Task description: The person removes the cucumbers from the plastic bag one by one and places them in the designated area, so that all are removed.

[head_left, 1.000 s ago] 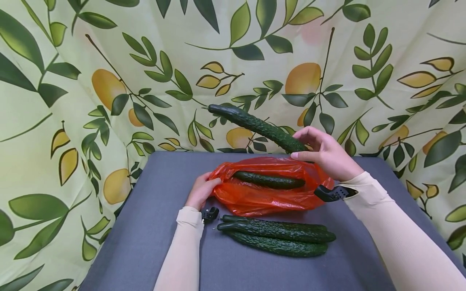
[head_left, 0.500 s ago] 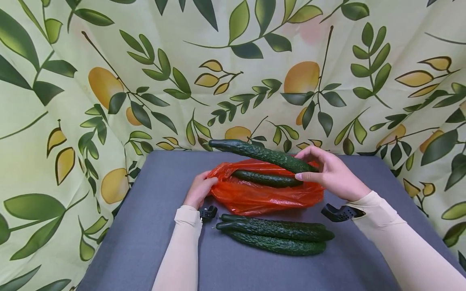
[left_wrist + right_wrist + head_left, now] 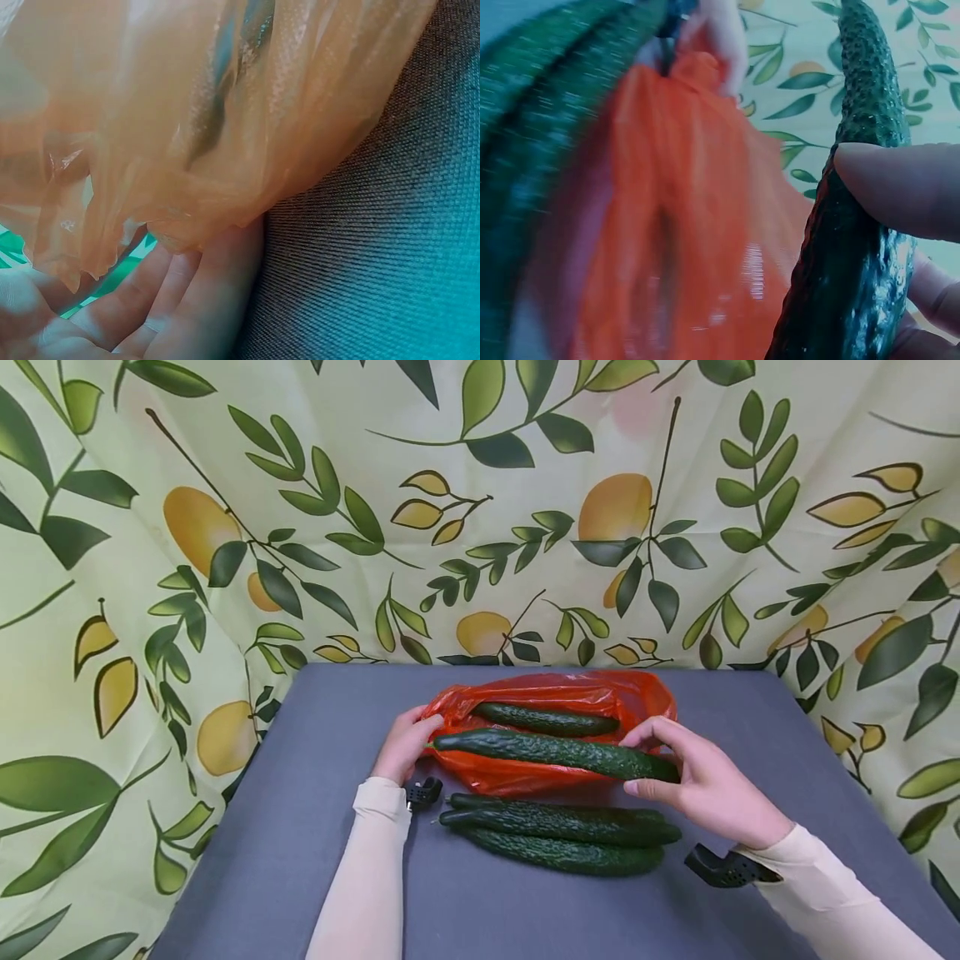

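Head view and both wrist views checked: we can read no text, label, brand, number or sign.

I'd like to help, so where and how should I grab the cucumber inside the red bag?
Take the cucumber around its middle, probably from above: it lies lengthwise in the red bag, its upper side exposed through the opening.
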Demonstrator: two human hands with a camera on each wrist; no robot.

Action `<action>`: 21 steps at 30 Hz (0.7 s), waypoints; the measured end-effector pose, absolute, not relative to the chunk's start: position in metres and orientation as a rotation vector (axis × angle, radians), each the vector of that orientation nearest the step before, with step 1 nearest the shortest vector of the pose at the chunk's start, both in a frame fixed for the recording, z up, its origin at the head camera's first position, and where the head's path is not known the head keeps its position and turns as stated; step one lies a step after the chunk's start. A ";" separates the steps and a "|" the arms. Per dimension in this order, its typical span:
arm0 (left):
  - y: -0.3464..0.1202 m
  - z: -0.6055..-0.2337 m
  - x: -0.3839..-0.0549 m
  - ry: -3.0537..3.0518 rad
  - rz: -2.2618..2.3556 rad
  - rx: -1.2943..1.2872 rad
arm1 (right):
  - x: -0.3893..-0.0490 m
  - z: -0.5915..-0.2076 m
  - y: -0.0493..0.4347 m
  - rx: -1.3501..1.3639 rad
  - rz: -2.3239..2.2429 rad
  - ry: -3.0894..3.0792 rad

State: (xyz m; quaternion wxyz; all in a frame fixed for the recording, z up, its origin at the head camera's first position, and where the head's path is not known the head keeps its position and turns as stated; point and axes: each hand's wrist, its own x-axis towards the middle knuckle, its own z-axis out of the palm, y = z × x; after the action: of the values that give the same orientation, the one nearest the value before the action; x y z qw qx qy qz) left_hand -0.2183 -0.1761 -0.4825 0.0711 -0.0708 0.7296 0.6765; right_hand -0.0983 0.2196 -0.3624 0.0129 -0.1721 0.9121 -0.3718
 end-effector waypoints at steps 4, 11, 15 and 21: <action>-0.177 -0.479 -0.220 2.209 2.010 -0.218 | -0.076 -0.377 0.221 -0.583 -1.184 2.865; -0.176 -0.478 -0.225 2.196 2.025 -0.207 | -0.036 -0.410 0.225 -0.647 -1.138 2.980; -0.176 -0.479 -0.224 2.206 2.009 -0.212 | -0.017 -0.432 0.227 -0.619 -1.074 3.025; -0.175 -0.482 -0.221 2.215 1.998 -0.237 | -0.002 -0.455 0.224 -0.560 -1.084 2.971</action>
State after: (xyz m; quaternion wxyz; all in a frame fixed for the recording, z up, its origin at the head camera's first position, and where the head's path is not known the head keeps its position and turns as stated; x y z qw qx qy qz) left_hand -0.2209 -0.1749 -0.4821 0.0743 -0.0790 0.7382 0.6658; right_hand -0.0025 0.2240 -0.4553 -0.0354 -0.1743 0.9244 -0.3374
